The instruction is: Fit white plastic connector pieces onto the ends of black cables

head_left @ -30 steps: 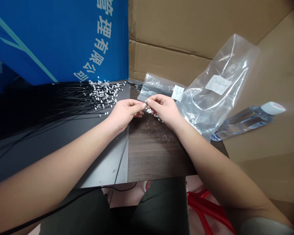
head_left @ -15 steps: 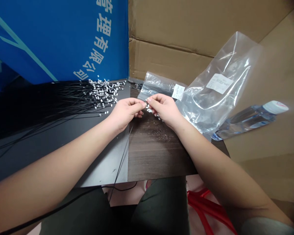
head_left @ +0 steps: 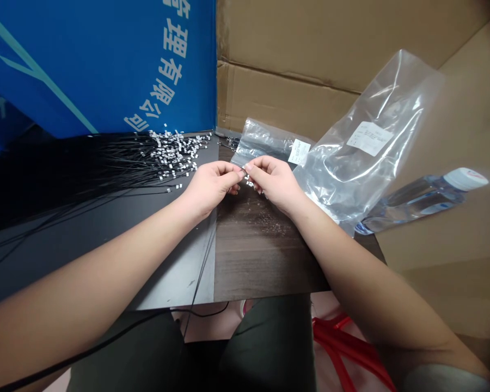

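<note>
My left hand [head_left: 212, 188] and my right hand [head_left: 274, 182] meet fingertip to fingertip over the dark wooden tabletop [head_left: 253, 256]. Each is closed in a pinch. Between them shows a small dark bit of a thin black cable [head_left: 204, 258], which runs down from below my left hand over the table's front edge. Its exact end is hidden by my fingers. Small white tags [head_left: 249, 184] lie just behind my right fingers. To the left spreads a large bundle of thin black cables [head_left: 118, 158] with many white tagged ends [head_left: 175, 149].
Behind my hands lies a clear bag with a white label [head_left: 299, 152]. A larger clear plastic bag [head_left: 351, 174] leans against the cardboard wall [head_left: 286, 98] on the right. Beside it rests a water bottle [head_left: 420, 201]. Tiny clear scraps [head_left: 273, 223] dot the tabletop.
Both hands keep their pinch in nearly the same place, with only slight finger movement. The whole view has shifted a little.
</note>
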